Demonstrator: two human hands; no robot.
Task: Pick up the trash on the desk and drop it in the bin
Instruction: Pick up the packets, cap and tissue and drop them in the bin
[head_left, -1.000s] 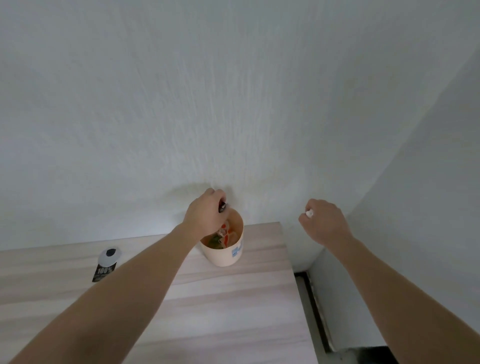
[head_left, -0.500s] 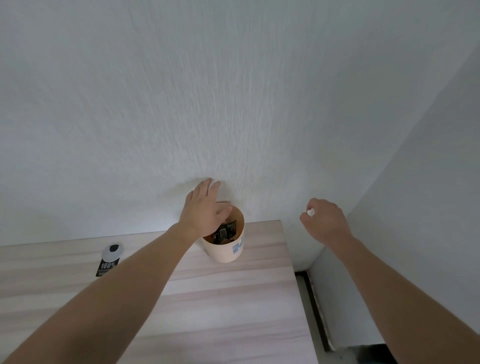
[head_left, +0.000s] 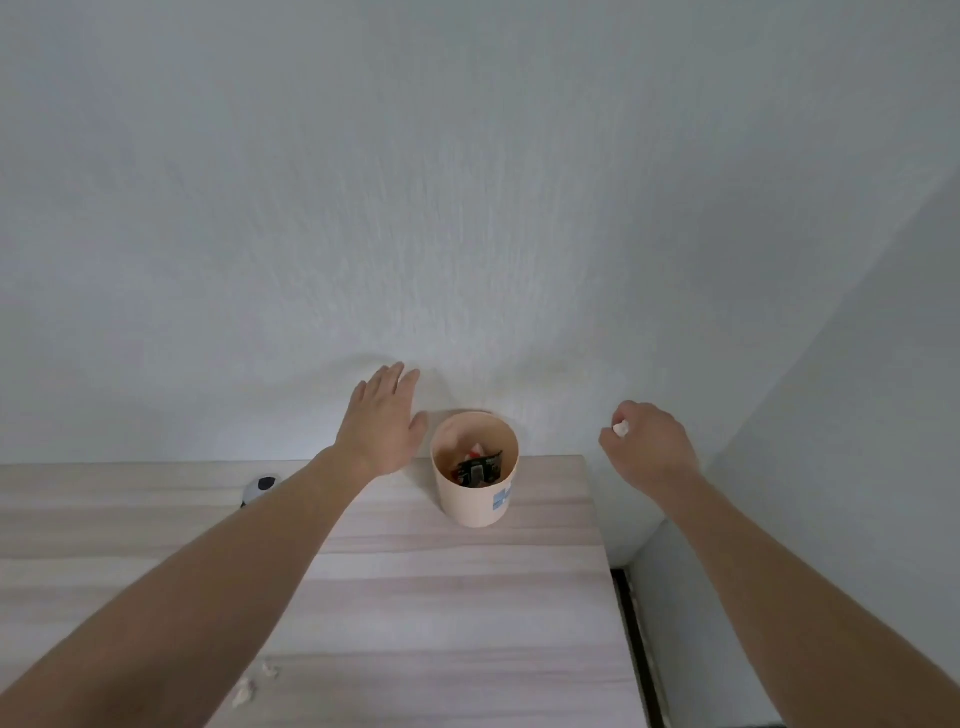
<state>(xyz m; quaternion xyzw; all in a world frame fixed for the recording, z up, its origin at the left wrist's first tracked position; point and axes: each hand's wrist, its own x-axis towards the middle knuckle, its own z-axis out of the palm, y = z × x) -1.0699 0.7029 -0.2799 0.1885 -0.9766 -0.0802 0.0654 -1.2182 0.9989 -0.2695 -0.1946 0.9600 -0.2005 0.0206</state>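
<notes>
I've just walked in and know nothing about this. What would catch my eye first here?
Probably the small beige bin standing near the back right corner of the wooden desk, with dark and red wrappers inside. An open left hand hovers just left of its rim, while the right hand, out past the desk's right edge, is closed on a small white scrap.

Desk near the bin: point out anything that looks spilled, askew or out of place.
Small whitish flecks lie scattered on the desk near its front edge, like scraps or scuffs; which, I cannot tell. A black-and-white object sits half hidden behind the left forearm. The bin stands upright with wrappers inside.
</notes>
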